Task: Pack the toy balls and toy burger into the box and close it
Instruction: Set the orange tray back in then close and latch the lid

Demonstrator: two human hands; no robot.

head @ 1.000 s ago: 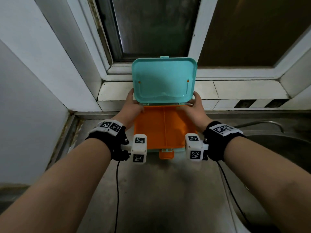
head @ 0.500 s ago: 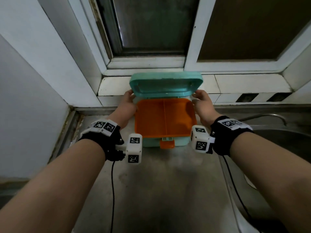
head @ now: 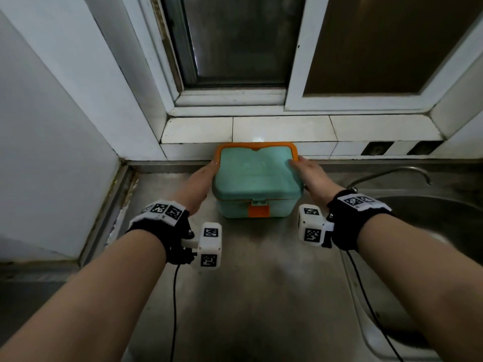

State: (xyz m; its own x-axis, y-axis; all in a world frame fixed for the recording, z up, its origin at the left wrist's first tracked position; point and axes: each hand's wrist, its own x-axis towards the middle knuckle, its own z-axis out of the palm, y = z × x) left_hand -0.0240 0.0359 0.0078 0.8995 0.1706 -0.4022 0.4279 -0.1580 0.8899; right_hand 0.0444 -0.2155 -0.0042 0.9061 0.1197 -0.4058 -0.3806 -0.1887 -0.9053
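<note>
A teal box (head: 254,176) with an orange handle (head: 256,145) folded at its far edge and an orange latch (head: 258,210) on its front stands on the steel counter against the tiled sill. Its lid lies flat on the base. My left hand (head: 198,182) presses against the box's left side, fingers flat. On the other side, my right hand (head: 311,173) rests on the lid's right edge and side. No toy balls or toy burger are visible; the inside of the box is hidden.
A sink basin (head: 431,218) with a curved tap (head: 392,173) lies to the right. A white wall (head: 52,152) rises at the left, and a tiled sill (head: 287,131) and window frame run behind the box. Black cables hang from both wrist bands.
The lid, upright a second ago with the orange tray showing, has swung down flat onto the base. Both hands followed it down to the box's sides.
</note>
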